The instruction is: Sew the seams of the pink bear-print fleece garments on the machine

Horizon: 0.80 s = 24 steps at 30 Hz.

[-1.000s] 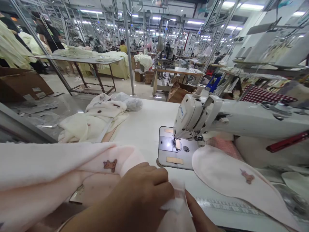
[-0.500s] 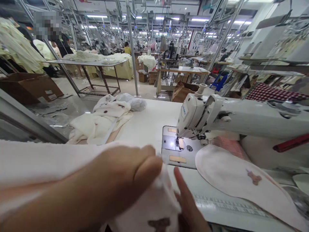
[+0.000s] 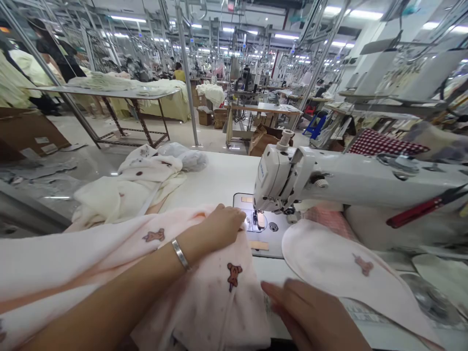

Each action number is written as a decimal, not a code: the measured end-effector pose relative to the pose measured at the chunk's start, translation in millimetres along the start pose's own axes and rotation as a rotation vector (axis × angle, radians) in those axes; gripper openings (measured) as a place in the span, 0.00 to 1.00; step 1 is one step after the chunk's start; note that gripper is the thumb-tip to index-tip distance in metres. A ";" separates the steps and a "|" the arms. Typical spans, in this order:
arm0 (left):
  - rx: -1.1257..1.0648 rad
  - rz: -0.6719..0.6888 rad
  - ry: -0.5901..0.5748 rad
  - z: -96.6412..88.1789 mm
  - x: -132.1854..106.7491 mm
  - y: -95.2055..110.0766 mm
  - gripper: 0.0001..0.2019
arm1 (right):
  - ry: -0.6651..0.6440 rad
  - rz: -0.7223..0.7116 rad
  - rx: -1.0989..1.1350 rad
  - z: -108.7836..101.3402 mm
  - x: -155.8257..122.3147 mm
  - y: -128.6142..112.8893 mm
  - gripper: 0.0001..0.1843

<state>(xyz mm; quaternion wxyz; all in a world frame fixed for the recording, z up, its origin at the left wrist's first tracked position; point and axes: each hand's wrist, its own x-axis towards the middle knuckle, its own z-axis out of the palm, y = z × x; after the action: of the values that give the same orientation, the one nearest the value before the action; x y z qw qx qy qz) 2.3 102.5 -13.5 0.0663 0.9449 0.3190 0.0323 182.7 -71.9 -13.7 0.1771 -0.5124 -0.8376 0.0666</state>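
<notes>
My left hand [image 3: 223,226], a silver bangle on its wrist, is closed on the edge of a pale pink cloth with small brown bears [image 3: 204,287] and holds it just left of the needle of a white sewing machine [image 3: 292,178]. My right hand [image 3: 310,314] lies low on the table at the cloth's right edge with its fingers stretched out flat. A pink oval cut piece with a bear print [image 3: 343,273] lies to the right of the needle plate [image 3: 268,234].
A heap of cream garments [image 3: 135,185] lies at the far left of the white table [image 3: 219,178]. A red-handled tool [image 3: 420,209] rests by the machine's arm. Beyond stand other tables, cardboard boxes and people at work.
My left hand has carried the pink cloth forward to the needle plate. My right hand has come off the cloth and flattened on the table.
</notes>
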 end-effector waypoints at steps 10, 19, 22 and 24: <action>0.011 -0.150 0.276 -8.9 -22.1 33.5 0.09 | 0.053 -0.157 -0.113 26.5 61.3 30.2 0.11; -0.094 -0.016 0.143 30.6 -57.5 55.9 0.11 | 0.055 -0.319 0.006 28.5 6.0 8.4 0.10; -0.128 0.014 0.090 24.1 -64.3 66.7 0.12 | 0.021 -0.371 -0.012 22.0 15.7 20.5 0.11; -0.152 0.000 0.074 20.8 -69.0 71.5 0.16 | -0.030 -0.263 -0.105 13.5 33.4 37.1 0.12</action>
<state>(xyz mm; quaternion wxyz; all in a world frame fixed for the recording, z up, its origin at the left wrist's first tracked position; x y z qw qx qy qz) -7.6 2.2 -25.0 0.1260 0.9352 0.3180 0.0914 195.0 -24.2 -29.4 0.1445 -0.4058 -0.9025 0.0066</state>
